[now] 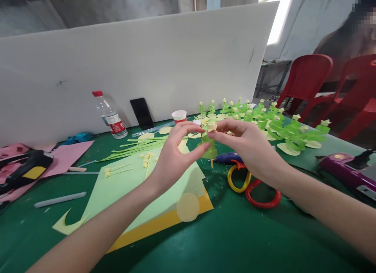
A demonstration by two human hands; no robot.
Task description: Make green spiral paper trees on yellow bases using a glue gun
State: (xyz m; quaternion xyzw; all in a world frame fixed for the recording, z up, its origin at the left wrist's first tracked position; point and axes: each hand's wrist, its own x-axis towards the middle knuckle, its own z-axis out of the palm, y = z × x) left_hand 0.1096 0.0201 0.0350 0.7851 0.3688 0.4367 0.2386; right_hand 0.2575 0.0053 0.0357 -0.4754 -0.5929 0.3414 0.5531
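My left hand [173,153] and my right hand [248,147] meet above the green table [235,241], both pinching a small green paper tree [210,147] on a thin stick. The left thumb and forefinger close on its side. The right fingertips press a pale yellow paper star [211,126] at its top. Under the hands lie light green sheets [123,187] over a yellow sheet [164,222], with a pale yellow paper disc [188,207].
Several finished green paper trees [273,124] stand at the back right. Scissors with yellow and red handles [252,187] and a blue glue gun [227,158] lie under my right hand. A water bottle [110,116], phone [142,113], paper cup [179,116], pink sheets [67,155], red chairs [308,81] and a person [352,34] surround.
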